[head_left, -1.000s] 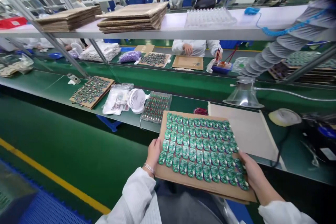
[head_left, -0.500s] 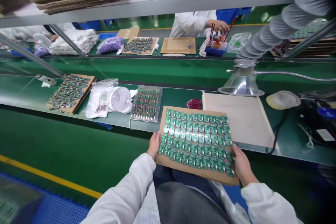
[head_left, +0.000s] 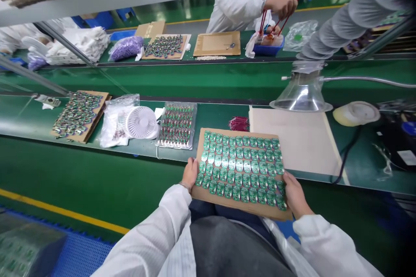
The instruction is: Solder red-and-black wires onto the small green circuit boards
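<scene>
Between my two hands is a cardboard sheet [head_left: 227, 203] bearing rows of green circuit boards [head_left: 239, 165]. My left hand [head_left: 189, 174] grips its left edge, and my right hand [head_left: 297, 194] grips the right edge, fingers partly hidden beneath. The sheet is held level over my lap, its far edge in front of the bench and close to a beige mat [head_left: 292, 138]. Beyond its far edge lies a small bundle of red wires [head_left: 238, 124]. A clear tray of assembled parts [head_left: 177, 125] sits to the left on the bench.
Farther left are a white fan [head_left: 142, 122], plastic bags [head_left: 113, 125] and a board-covered cardboard stack [head_left: 79, 114]. A clear extraction hood [head_left: 302, 95] hangs over the mat. At right stands a yellowish roll [head_left: 356, 113]. Across the bench, a person's hand [head_left: 282, 6] holds red sticks.
The view has tilted down and shifted slightly. Both hands still hold the cardboard sheet, now a little nearer the mat. The other person's hand has moved slightly at the blue container.
</scene>
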The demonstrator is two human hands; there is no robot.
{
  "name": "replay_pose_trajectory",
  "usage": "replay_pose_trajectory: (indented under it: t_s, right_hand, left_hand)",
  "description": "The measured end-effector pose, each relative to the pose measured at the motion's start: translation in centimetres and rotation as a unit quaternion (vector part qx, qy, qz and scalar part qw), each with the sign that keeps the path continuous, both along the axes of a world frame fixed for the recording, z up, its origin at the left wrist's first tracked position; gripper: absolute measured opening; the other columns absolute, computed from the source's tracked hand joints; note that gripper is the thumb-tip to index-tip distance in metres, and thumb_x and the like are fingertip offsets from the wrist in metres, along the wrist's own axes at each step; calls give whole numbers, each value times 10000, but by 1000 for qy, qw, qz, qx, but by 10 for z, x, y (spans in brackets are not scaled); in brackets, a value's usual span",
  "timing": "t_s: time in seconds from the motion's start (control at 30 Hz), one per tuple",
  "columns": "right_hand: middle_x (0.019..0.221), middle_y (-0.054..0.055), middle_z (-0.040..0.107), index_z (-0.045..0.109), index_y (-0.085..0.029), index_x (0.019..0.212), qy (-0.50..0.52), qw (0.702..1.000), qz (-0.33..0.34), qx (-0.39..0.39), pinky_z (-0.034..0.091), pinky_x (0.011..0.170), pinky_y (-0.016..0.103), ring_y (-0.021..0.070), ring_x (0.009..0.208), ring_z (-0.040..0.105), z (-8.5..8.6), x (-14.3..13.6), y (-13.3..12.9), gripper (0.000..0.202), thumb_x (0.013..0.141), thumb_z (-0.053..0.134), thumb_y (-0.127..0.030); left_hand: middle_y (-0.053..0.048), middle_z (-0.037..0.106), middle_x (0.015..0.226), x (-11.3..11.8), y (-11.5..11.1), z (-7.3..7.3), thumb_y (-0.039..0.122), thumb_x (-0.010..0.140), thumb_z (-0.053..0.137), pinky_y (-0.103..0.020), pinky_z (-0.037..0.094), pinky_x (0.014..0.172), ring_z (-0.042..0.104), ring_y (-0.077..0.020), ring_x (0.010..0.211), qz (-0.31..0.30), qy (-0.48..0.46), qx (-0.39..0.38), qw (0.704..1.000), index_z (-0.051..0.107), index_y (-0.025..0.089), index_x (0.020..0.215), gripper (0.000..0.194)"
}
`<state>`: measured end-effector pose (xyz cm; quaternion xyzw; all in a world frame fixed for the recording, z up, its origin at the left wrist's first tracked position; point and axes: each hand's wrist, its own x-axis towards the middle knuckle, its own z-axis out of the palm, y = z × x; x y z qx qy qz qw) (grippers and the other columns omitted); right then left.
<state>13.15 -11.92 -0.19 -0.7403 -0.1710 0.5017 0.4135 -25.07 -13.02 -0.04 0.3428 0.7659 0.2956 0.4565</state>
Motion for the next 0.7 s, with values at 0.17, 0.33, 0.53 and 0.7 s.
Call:
replay_pose_trajectory:
  t_s: [0.17, 0.33, 0.53, 0.7]
  right_hand:
    - [1168, 80, 615, 606, -144, 1132, -22, 999, 25, 25, 534, 892, 418, 201, 1036, 612, -4, -2, 7, 286, 936, 595, -353]
    - [1201, 87, 606, 602, -155, 1154, -33, 997, 53, 47, 523, 921, 436, 209, 1066, 604, -9, -9, 17, 305, 944, 579, -374]
    - [1210, 87, 602, 597, -161, 1169, -66, 992, 93, 57, 523, 921, 438, 214, 1067, 603, -18, -14, 36, 324, 943, 576, -392]
    - [1230, 92, 597, 593, -161, 1188, -104, 985, 124, 66, 496, 963, 469, 227, 1111, 589, -21, -17, 39, 343, 945, 570, -402]
  left_hand:
    - [-83, 642, 1108, -1, 6, -1, 402, 944, 546, -417, 539, 885, 631, -194, 983, -14, 27, 2, 1000, 603, 142, 1137, 329]
    - [-83, 643, 1121, -7, 13, 4, 393, 942, 552, -428, 529, 913, 625, -200, 1019, -42, 49, 7, 998, 618, 144, 1112, 309]
    - [-73, 653, 1068, -16, 27, 7, 397, 941, 553, -406, 541, 877, 635, -187, 965, -34, 80, -19, 996, 627, 136, 1073, 302]
    - [-63, 661, 1014, -17, 35, 3, 405, 942, 550, -385, 548, 844, 641, -175, 916, -7, 91, -26, 995, 632, 130, 1039, 303]
